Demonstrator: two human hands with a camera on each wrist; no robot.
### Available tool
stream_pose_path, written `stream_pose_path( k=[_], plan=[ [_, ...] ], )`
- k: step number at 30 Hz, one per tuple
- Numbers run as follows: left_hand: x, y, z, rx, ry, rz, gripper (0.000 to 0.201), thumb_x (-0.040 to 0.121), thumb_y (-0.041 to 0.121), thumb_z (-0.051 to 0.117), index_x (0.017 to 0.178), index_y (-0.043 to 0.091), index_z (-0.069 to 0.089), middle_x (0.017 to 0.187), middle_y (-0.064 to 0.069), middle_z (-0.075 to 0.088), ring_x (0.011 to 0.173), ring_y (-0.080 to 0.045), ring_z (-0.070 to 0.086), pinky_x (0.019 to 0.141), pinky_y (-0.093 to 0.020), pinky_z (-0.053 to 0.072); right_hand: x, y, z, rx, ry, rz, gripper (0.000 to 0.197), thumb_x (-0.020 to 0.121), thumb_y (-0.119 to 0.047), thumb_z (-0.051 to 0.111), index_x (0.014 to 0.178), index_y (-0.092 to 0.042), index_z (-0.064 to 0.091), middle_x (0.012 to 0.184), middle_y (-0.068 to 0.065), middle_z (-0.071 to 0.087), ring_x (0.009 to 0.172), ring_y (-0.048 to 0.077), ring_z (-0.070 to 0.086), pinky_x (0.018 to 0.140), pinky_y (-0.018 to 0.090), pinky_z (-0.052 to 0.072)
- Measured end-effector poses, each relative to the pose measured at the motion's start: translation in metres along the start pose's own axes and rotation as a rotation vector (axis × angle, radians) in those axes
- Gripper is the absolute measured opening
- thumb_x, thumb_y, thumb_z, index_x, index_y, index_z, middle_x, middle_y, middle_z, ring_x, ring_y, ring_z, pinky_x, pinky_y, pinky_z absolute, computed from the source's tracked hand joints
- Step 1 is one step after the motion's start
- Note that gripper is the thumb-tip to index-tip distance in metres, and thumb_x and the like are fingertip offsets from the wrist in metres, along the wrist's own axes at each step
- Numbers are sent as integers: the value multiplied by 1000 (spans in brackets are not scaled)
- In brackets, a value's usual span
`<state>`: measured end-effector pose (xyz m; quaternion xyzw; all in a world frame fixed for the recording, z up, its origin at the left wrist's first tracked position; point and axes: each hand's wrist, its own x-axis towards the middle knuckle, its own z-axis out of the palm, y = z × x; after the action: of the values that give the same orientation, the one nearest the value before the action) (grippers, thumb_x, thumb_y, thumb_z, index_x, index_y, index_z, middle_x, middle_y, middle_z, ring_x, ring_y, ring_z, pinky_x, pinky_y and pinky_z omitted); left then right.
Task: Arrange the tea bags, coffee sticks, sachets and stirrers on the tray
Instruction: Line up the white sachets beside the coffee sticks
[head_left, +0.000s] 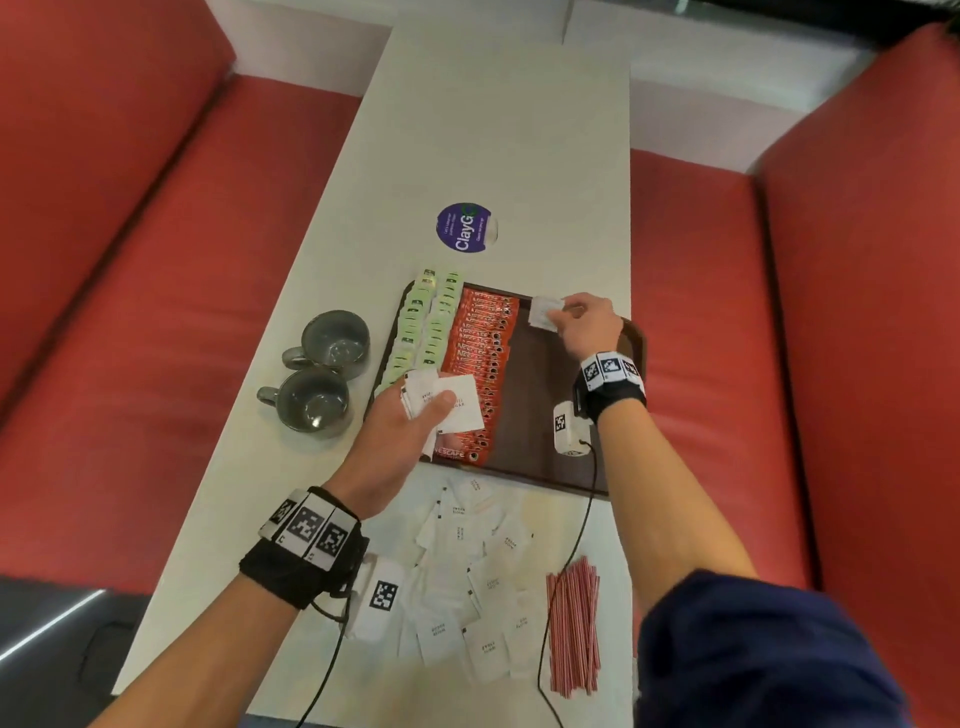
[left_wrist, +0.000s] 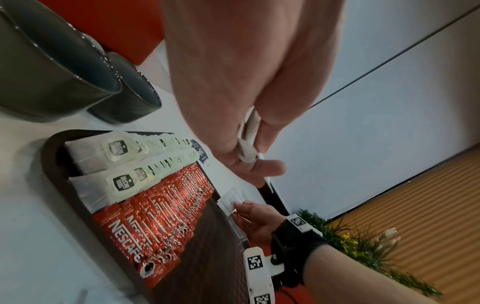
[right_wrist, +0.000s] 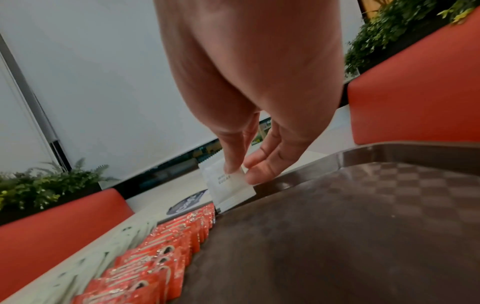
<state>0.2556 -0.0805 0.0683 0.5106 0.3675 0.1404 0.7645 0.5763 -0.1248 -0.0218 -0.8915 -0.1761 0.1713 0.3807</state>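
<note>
Your right hand pinches one white sugar sachet between thumb and fingertips, its lower edge standing at the far end of the brown tray, just beside the row of red coffee sticks. Your left hand grips a small stack of sachets above the tray's near left part. Green tea bags fill the tray's left side. Loose sachets and red stirrers lie on the white table near you; two grey mugs stand left of the tray
</note>
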Motion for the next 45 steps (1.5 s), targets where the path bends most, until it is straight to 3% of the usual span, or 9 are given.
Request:
stream_pose_path(
  k=[3,7,15,25,29,35,38,41,45],
  plan=[
    [9,1,-3,-2,0,-28,34,109,18,62,143,20,62,128,0,77,111,-19,77,78,-34,66,23,0,16,-83,-23,15,20,94,-21,84,112,-13,80,109,13,80,110,29,73,92,22,46],
    [19,4,-4,6,2,-36,36,108,21,63,144,20,61,126,-6,77,84,-13,76,71,-28,61,35,-3,29,-109,-9,49,18,96,-17,81,113,-13,78,117,17,78,113,33,71,86,22,42],
    [29,7,0,-15,26,-50,33,108,19,63,141,20,63,122,-4,79,82,-9,76,70,-26,61,27,2,44,-134,67,7,49,89,-17,88,114,-17,46,105,15,71,99,35,68,82,44,57],
    [29,9,8,32,27,-34,32,108,18,64,140,19,63,119,-7,78,75,-8,74,59,-18,55,15,-3,48,-254,59,-68,22,97,-5,79,112,-10,65,123,13,65,113,35,67,92,41,56],
    [30,7,9,31,13,-50,35,107,21,66,141,20,63,124,-8,77,81,-13,75,68,-26,59,13,-4,47,-255,56,-69,20,98,-5,77,114,-11,67,124,13,64,114,34,67,93,40,55],
    [29,10,8,27,-17,-44,30,107,25,65,138,25,66,119,-5,80,82,-19,74,75,-32,61,-10,-24,16,-79,127,-132,17,100,-28,76,111,-15,72,107,4,74,99,24,70,85,33,52],
    [30,8,7,29,-13,-30,31,106,29,67,137,25,67,119,-8,79,84,-24,74,90,-48,60,-55,-48,-15,118,6,-132,25,104,-45,68,105,-22,76,92,-8,79,87,15,75,87,41,62],
    [30,5,10,18,-6,-25,30,106,30,68,136,26,68,121,-8,79,97,-38,74,101,-59,56,-115,-69,-45,295,-254,-87,32,107,-52,63,103,-23,78,90,-3,81,83,18,79,75,31,64],
    [30,2,18,13,-7,32,29,108,29,65,136,22,70,121,-10,78,93,-35,69,86,-51,52,-166,-67,-55,365,-462,-62,26,99,-44,78,102,-19,77,95,3,79,89,19,78,80,34,67]
  ],
)
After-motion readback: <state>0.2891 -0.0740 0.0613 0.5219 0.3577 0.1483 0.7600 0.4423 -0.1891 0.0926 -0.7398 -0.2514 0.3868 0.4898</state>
